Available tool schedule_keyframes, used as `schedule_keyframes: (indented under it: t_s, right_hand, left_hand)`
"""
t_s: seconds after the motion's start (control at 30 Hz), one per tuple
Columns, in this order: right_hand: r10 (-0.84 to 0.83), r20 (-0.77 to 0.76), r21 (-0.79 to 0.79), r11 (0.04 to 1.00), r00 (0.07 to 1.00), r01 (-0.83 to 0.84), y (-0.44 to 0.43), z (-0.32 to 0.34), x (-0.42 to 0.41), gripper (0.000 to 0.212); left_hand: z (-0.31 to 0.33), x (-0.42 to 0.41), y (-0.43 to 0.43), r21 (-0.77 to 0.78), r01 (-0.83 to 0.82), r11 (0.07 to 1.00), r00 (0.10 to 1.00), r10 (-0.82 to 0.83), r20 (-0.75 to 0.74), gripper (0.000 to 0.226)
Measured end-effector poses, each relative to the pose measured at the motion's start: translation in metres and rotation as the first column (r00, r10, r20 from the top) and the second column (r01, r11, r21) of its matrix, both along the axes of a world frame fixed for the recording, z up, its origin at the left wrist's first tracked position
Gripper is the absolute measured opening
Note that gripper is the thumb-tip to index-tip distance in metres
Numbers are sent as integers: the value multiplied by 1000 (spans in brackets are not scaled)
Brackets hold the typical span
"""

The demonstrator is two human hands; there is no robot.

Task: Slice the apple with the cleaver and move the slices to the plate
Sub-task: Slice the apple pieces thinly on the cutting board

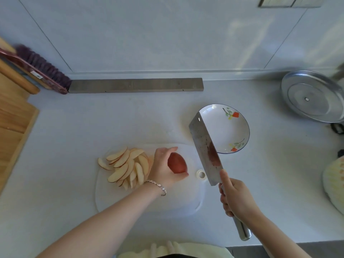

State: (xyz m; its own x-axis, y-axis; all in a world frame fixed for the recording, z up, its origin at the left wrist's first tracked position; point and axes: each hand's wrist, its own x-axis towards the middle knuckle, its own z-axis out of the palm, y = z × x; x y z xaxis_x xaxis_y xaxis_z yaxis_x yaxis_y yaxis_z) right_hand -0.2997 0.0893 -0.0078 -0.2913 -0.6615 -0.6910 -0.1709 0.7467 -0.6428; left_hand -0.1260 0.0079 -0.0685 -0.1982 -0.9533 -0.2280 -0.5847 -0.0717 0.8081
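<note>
Fingers (pixel 165 150) of my left hand (pixel 162 169) curl round the apple chunk (pixel 176 163); my right hand (pixel 236 199) grips the cleaver (pixel 204 146). One close chop could nick them.

— What is covered up?
— Part of the apple piece (pixel 176 162) is covered by the left hand (pixel 162 169) it is held in. Some apple slices (pixel 126 164) are hidden behind that hand. The handle of the cleaver (pixel 204 146) is half wrapped by the right hand (pixel 236 198), and the left rim of the plate (pixel 230 131) is blocked by the blade.
— What is cut off or blurred?
— The brush (pixel 42 69) is blurred and cut by the left edge. The metal lid (pixel 312 95) and a pale thing (pixel 335 181) are cut by the right edge. The pale thing cannot be named.
</note>
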Motion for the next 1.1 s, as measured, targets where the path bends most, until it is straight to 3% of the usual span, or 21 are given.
schedule_keyframes:
  t_s: [0.17, 0.43, 0.6, 0.67, 0.73, 0.83, 0.93, 1.0, 1.1]
  right_hand:
    - [21, 4, -2, 1000, 1000, -20, 6, -2, 2, 51]
    - [91, -24, 12, 996, 996, -91, 9, -4, 12, 51]
    - [106, -16, -3, 994, 994, -106, 10, 1, 26, 49]
    - [144, -43, -18, 989, 989, -145, 10, 0, 36, 51]
    - [216, -108, -32, 975, 970, -221, 9, -5, 46, 52]
    - [226, -123, -30, 972, 966, -232, 8, -11, 61, 52]
    - [212, -116, -22, 976, 970, -216, 7, -13, 71, 53]
    - [208, -130, -17, 977, 970, -212, 7, -15, 73, 54]
    - [220, -173, -10, 974, 960, -225, 6, -17, 75, 56]
  left_hand:
    - [-8, 19, 14, -37, 112, 993, 976, -103, 190, 74]
    - [-5, 21, 18, 56, -10, 998, 991, 2, 136, 72]
    - [-3, 15, 14, 59, 36, 998, 972, -49, 231, 65]
    - [3, 19, 15, 56, -34, 998, 971, 19, 238, 52]
    - [10, 26, 15, 29, -197, 980, 964, 189, 188, 41]
    - [29, 36, 4, -173, -338, 925, 935, 351, 47, 33]
    - [51, 41, -21, -426, -157, 891, 980, 193, 43, 32]
    - [59, 40, -36, -517, 101, 850, 981, 1, 193, 37]
    - [65, 35, -48, -481, 457, 748, 855, -221, 469, 46]
